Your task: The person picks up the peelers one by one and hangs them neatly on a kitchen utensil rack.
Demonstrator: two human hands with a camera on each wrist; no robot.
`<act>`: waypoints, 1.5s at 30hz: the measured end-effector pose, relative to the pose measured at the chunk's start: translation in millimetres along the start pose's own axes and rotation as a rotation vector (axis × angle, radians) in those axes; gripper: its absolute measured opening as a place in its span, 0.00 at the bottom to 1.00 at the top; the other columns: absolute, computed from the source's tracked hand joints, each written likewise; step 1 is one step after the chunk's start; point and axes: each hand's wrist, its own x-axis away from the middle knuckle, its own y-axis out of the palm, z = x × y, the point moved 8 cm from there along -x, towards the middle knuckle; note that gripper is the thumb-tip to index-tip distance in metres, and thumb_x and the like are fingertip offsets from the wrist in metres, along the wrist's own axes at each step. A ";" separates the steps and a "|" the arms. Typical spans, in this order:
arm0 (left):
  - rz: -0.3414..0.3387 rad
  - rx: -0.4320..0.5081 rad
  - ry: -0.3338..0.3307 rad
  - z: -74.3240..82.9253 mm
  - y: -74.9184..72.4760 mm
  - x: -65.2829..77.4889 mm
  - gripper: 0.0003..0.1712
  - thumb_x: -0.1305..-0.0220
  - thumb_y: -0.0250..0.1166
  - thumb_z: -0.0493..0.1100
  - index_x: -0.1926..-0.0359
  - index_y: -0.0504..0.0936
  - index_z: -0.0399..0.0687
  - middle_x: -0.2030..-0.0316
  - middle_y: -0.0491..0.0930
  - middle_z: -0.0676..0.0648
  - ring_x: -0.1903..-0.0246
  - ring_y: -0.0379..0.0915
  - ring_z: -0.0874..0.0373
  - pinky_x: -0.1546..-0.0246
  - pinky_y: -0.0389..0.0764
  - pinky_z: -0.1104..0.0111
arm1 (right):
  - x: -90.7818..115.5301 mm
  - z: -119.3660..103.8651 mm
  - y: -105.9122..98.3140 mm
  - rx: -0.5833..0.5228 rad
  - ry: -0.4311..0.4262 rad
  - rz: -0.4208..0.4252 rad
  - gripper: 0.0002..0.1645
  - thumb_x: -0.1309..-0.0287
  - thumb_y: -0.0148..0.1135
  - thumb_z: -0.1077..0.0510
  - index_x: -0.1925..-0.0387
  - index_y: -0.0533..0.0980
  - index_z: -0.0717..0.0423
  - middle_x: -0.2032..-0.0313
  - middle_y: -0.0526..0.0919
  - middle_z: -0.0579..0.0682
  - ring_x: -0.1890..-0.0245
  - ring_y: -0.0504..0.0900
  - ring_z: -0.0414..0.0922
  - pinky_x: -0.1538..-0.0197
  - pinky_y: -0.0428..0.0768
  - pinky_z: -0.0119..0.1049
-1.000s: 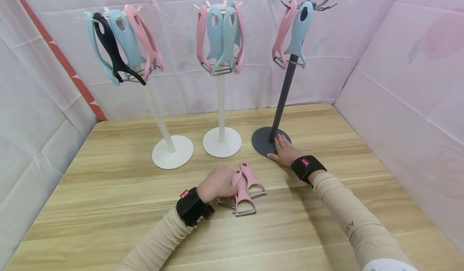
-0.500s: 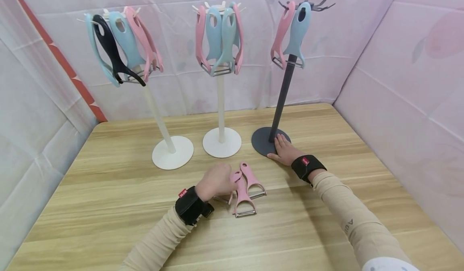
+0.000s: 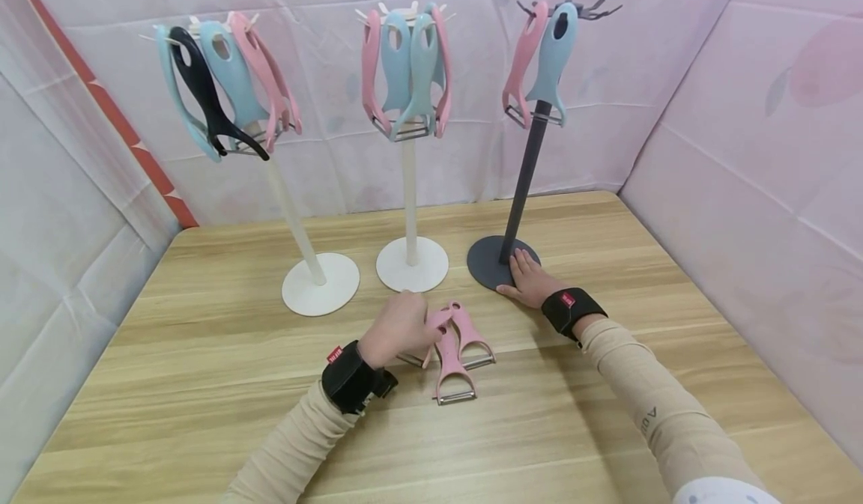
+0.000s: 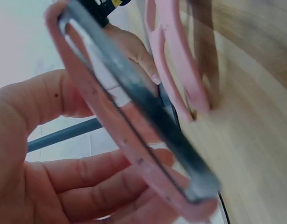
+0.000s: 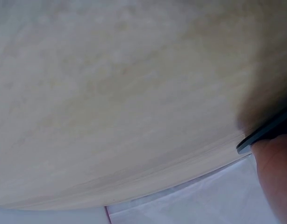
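Note:
My left hand (image 3: 396, 330) pinches a pink peeler (image 4: 132, 150) between thumb and fingers. In the left wrist view its metal blade crosses close to the camera, in front of the fingers. Two other pink peelers lie overlapping on the table just right of that hand, a front one (image 3: 449, 362) and a rear one (image 3: 470, 335). My right hand (image 3: 531, 282) rests with extended fingers on the round dark base (image 3: 483, 263) of the dark stand, fingertips by its pole. Only a bit of this hand shows at the right wrist view's edge.
The dark stand's pole (image 3: 526, 174) bears a pink and a blue peeler. A white middle stand (image 3: 410, 189) and a white left stand (image 3: 290, 204) hold several peelers, one of them black (image 3: 205, 84). Cloth walls (image 3: 762, 144) enclose the wooden table (image 3: 202, 369).
My left hand has shifted slightly up and left, drawing its pink peeler away from the other two and lifting it a little. The right hand stays on the dark base.

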 end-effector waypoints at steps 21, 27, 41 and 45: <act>0.296 0.202 0.212 37.2 -43.0 -23.4 0.10 0.47 0.57 0.38 0.66 0.83 0.43 0.88 0.67 0.56 0.87 0.58 0.67 0.87 0.56 0.76 | -2.9 12.3 11.3 -0.007 0.004 0.021 0.56 0.40 0.31 0.30 0.39 0.48 0.82 0.37 0.43 0.77 0.35 0.40 0.67 0.35 0.46 0.53; 0.426 0.235 0.257 56.4 -69.9 -27.5 0.15 0.43 0.54 0.36 0.55 0.80 0.40 0.83 0.72 0.54 0.85 0.62 0.63 0.84 0.58 0.75 | -4.2 11.3 12.9 0.003 -0.001 0.015 0.58 0.41 0.29 0.29 0.39 0.48 0.82 0.37 0.43 0.77 0.35 0.41 0.67 0.35 0.47 0.53; 0.918 0.376 0.465 85.9 -140.1 -31.3 0.15 0.38 0.54 0.35 0.53 0.76 0.29 0.69 0.78 0.40 0.66 0.77 0.53 0.64 0.77 0.77 | -2.4 4.6 6.7 0.029 0.004 0.009 0.54 0.38 0.32 0.32 0.39 0.48 0.83 0.37 0.43 0.77 0.35 0.41 0.67 0.35 0.48 0.53; 0.916 0.410 0.483 92.1 -148.6 -42.4 0.15 0.37 0.53 0.34 0.52 0.76 0.29 0.69 0.78 0.40 0.66 0.76 0.54 0.63 0.76 0.78 | -1.7 4.5 5.6 0.019 0.004 0.018 0.53 0.38 0.35 0.33 0.39 0.49 0.83 0.37 0.44 0.77 0.35 0.42 0.67 0.35 0.48 0.53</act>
